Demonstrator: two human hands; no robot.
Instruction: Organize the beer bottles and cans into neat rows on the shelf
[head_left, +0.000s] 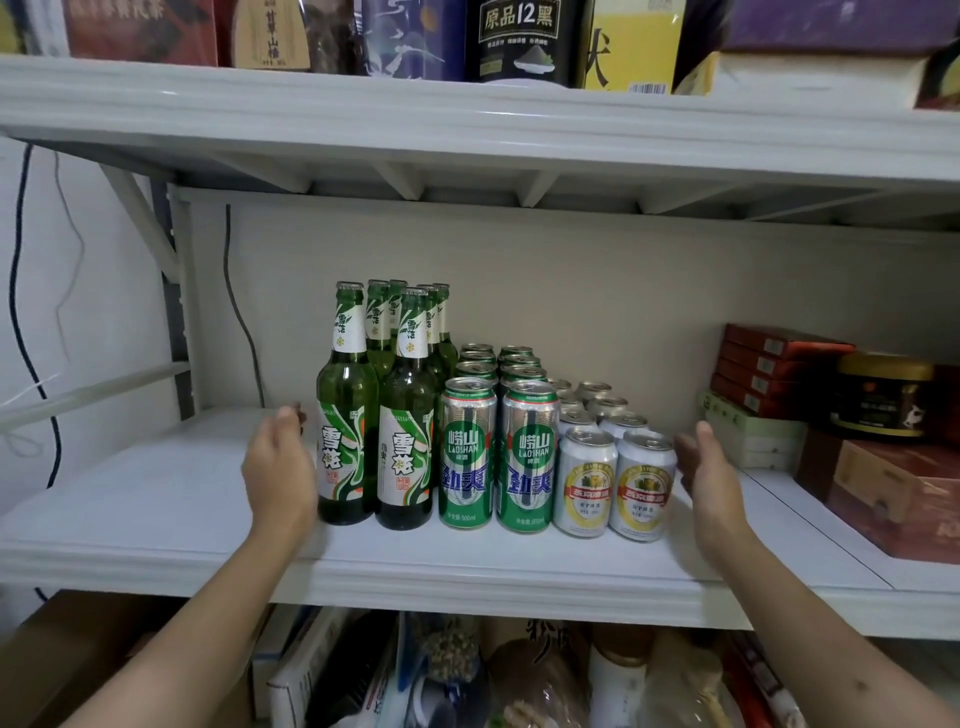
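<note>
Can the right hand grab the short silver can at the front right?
Probably yes. The right hand is open just beside the front right silver can, and nothing stands between them; the shelf to its right is bare.

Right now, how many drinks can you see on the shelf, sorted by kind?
Green glass bottles: 6
Tall green cans: 8
Short silver and yellow cans: 8
Total: 22, counting the tops that show behind the front ones.
</note>
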